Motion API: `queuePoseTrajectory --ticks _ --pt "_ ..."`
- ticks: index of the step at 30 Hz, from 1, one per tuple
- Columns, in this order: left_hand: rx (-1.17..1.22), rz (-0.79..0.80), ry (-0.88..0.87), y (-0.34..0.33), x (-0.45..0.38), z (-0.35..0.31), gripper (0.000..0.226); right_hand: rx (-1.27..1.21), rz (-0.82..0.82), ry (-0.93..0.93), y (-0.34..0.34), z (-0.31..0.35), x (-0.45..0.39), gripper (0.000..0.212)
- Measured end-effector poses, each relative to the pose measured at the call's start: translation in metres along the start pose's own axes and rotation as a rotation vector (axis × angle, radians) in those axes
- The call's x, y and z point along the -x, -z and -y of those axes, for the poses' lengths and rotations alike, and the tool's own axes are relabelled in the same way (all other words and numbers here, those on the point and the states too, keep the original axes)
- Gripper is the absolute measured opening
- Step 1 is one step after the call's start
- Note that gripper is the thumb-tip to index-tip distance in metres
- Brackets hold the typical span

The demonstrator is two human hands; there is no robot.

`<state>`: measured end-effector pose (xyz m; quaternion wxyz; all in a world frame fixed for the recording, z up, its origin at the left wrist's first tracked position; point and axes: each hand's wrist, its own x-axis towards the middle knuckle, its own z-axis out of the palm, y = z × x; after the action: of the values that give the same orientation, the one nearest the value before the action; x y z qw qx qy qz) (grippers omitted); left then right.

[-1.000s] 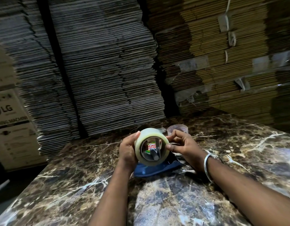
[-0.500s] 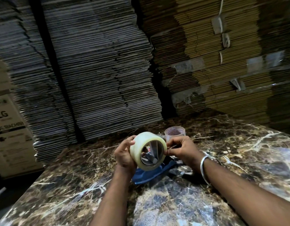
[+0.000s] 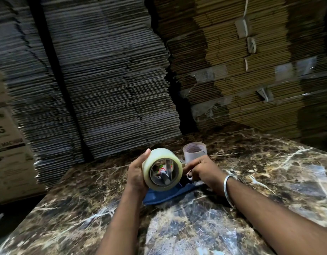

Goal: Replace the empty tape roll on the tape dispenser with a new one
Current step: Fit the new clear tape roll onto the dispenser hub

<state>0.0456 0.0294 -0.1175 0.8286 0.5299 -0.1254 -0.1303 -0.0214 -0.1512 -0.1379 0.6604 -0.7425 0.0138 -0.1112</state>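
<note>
A full roll of clear tape is held on edge in my left hand, its open core facing me. Through the core I see a grey spindle and a red label. Under the roll lies the blue tape dispenser on the marble table. My right hand is closed at the roll's right side, fingers pinching something small there; what it pinches is hidden. Behind that hand stands the empty tape core, a pale ring upright on the table.
Tall stacks of flattened cardboard rise right behind the table's far edge, brown ones to the right. A printed carton stands at the left, beyond the table's left edge. A metal bangle circles my right wrist.
The view has shifted a little. My left hand has tilted the roll slightly and my right hand has slid lower along its right side; the empty core shows more.
</note>
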Motion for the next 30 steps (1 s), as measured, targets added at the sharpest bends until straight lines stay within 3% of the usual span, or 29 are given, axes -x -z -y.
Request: queuePoseTrajectory --ticks 5,8,16,21,25,30 --pt "0.038 -0.031 -0.006 -0.003 0.005 -0.003 0.038 -0.087 -0.085 -0.068 -0.001 0.006 0.001 0.035" --pt "0.155 -0.082 -0.066 -0.004 0.005 0.000 0.019 -0.280 -0.119 -0.171 0.000 0.010 0.001 0.029" --pt "0.136 -0.027 -0.092 -0.004 0.007 0.002 0.027 -0.308 0.006 -0.367 0.002 0.008 -0.002 0.051" --pt "0.111 0.023 -0.040 -0.001 0.008 0.000 0.047 -0.417 0.018 -0.388 -0.003 0.009 -0.005 0.034" --pt "0.102 0.015 -0.030 0.000 0.007 0.000 0.044 -0.545 0.034 -0.441 -0.004 0.005 -0.005 0.011" --pt "0.103 -0.012 -0.026 0.002 0.007 0.001 0.041 -0.652 0.053 -0.514 0.000 0.006 -0.007 0.015"
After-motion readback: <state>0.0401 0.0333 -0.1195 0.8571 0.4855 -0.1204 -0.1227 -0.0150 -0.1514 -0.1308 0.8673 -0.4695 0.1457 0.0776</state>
